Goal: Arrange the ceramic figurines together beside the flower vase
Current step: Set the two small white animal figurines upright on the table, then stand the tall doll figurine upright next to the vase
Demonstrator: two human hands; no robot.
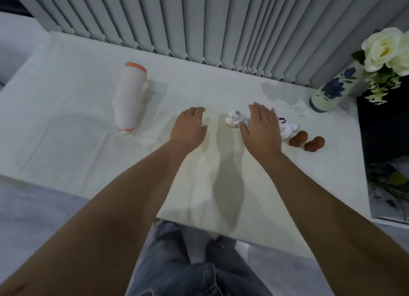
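Jeans-clad legs point(188, 269) stand at the white surface point(66, 118). Both hands hover palm-down and empty: left hand point(189, 127) with fingers curled loosely, right hand point(262, 129) with fingers flat and spread. Between them lies a white cat figurine point(234, 118). Right of it sit another white figurine point(288, 128) and two brown figurines point(306, 142), near the flower vase point(336, 87).

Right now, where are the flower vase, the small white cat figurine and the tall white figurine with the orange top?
flower vase point(334, 88), head view, on its painted blue flower.
white cat figurine point(233, 118), head view, on its head.
tall white figurine point(129, 101), head view, on its body.
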